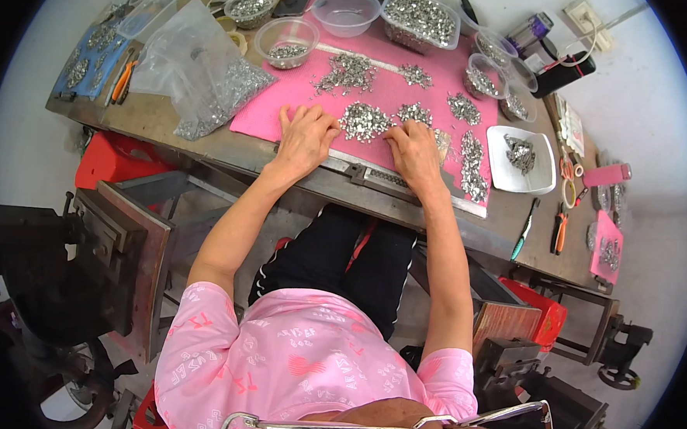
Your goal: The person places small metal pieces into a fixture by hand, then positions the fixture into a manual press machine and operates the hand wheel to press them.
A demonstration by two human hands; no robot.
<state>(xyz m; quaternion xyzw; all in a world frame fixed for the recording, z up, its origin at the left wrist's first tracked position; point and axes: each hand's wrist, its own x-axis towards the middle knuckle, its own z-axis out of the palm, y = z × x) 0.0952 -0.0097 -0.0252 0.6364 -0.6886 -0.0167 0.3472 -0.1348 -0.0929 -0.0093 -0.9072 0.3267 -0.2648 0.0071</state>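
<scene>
My left hand (307, 141) rests on the pink cloth (288, 86), its fingers bent and the thumb side against the left of a pile of small silvery metal pieces (365, 122). My right hand (415, 154) is curled at the same pile's right side, thumb and forefinger drawn together. Anything between the fingertips of either hand is too small to make out. In front of both hands, along the bench edge, runs a metal bar-like fixture (384, 179) with a row of small parts in it. A flat tan piece (442, 144) lies beside my right hand.
Other metal heaps (347, 73) lie on the cloth. Behind are a filled plastic tub (420, 20) and a clear bowl (287, 44). A plastic bag of pieces (224, 92) stands left; a white tray (521, 160), toothbrush (526, 229) and orange-handled pliers (560, 230) lie right.
</scene>
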